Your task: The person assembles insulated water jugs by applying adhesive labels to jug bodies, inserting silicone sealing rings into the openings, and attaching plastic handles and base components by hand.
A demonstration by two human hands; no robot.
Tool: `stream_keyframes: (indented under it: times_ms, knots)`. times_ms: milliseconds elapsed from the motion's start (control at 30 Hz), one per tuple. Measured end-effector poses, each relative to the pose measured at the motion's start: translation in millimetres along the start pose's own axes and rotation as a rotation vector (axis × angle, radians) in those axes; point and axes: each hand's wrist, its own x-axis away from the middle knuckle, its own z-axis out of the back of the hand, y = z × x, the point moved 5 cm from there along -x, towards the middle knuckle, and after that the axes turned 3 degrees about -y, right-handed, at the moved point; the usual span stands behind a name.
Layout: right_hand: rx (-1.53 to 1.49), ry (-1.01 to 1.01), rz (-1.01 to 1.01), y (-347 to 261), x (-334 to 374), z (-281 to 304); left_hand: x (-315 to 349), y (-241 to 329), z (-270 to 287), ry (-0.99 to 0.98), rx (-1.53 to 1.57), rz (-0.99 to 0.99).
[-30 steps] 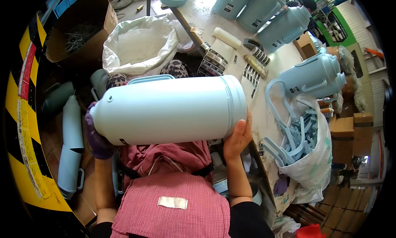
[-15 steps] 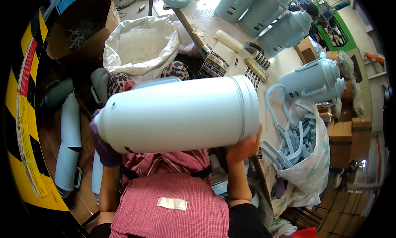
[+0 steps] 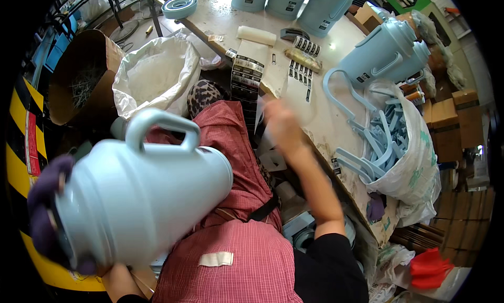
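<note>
Workbench (image 3: 323, 122): right, label sheet (image 3: 247, 77) over its edge.
Pale-blue flask (image 3: 142, 198): left, long axis slanting up rightward.
Gloved left hand (image 3: 46, 213): nearer, clasping its ridged end.
Bare right hand (image 3: 283, 123): farther, near the label sheet; too blurred to tell its grip.

bright indoor light, glare on tabletop (image 3: 333, 56), right grip (image 3: 283, 123) blurred, fisheye-bent edges, black corners

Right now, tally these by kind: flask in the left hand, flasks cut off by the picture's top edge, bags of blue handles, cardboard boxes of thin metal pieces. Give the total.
Flask in the left hand: 1
Flasks cut off at top: 3
Bag of blue handles: 1
Cardboard box of thin metal pieces: 1
Total: 6
</note>
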Motion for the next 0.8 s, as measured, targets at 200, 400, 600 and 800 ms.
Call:
stream_keyframes:
  times_ms: [200, 400, 600, 800]
  knots:
    - [0.908, 0.153, -0.294, 172, 2, 109, -6, -65, -10, -0.230, -0.183, 0.378]
    - [0.865, 0.010, -0.307, 140, 10, 114, 27, -56, 19, 0.135, -0.100, 0.478]
    - [-0.479, 0.627, 0.471, -48, -38, 71, 20, -20, -51, -0.516, -0.256, 0.091]
    - [-1.676, 0.134, 0.144, -154, -44, -6, 48, -26, -54, -0.268, -0.447, 0.223]
